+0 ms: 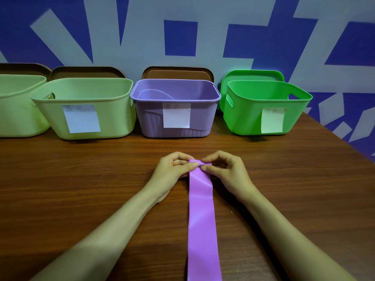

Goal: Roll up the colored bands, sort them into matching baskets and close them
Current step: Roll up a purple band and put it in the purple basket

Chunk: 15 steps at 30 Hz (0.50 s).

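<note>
- The purple band lies flat on the wooden desk, in front of the purple basket, and runs to the near edge of the view.
- The band's end nearest the purple basket is turned over into a small roll.
- The left hand pinches the roll's left side, its fingers curled and the thumb on the band.
- The right hand pinches the roll's right side, also with curled fingers.
- The purple basket stands open, with a brown lid upright behind it.
- Left of the purple basket stands a pale green basket, then another pale basket cut by the frame.
- Right of the purple basket is 1 bright green basket, with a green lid behind.
- The purple basket's front carries a white label.
</note>
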Available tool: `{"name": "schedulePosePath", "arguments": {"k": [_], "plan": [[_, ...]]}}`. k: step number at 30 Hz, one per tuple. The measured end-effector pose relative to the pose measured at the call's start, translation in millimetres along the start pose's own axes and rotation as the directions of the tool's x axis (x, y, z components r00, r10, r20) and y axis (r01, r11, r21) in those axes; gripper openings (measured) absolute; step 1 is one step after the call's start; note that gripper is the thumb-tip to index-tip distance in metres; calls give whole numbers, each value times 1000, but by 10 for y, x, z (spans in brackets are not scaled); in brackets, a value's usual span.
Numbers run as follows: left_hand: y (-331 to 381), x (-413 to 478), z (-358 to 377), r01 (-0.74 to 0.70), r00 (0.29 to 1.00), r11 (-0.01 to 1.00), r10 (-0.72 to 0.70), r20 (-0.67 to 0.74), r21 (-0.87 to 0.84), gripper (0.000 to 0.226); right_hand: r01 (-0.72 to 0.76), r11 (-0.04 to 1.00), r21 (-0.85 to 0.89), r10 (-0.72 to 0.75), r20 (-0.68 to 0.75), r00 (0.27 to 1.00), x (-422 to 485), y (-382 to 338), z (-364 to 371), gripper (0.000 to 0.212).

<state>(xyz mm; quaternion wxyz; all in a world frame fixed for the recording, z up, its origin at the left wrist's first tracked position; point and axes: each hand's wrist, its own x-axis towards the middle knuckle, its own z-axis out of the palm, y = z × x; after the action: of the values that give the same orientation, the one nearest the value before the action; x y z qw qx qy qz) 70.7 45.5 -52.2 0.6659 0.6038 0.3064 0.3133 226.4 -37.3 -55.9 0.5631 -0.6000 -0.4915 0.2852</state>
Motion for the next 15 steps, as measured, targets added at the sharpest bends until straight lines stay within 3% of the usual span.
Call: {"name": "schedulePosePath", "arguments": {"k": [9,12,15], "plan": [[-9,12,-24,-26,999,1000,26,-24,-9,19,-179,959,221,161,96,982,0,-47,-23,19],[-10,0,-15,-46,999,999,46,-14,3,21,-172,967,186,154,107,982,1,-25,-9,14],[-9,16,10,4,1000,1000,-4,-1,-9,27,-167,945,281,157,57,986,-3,-31,-3,20]]}}
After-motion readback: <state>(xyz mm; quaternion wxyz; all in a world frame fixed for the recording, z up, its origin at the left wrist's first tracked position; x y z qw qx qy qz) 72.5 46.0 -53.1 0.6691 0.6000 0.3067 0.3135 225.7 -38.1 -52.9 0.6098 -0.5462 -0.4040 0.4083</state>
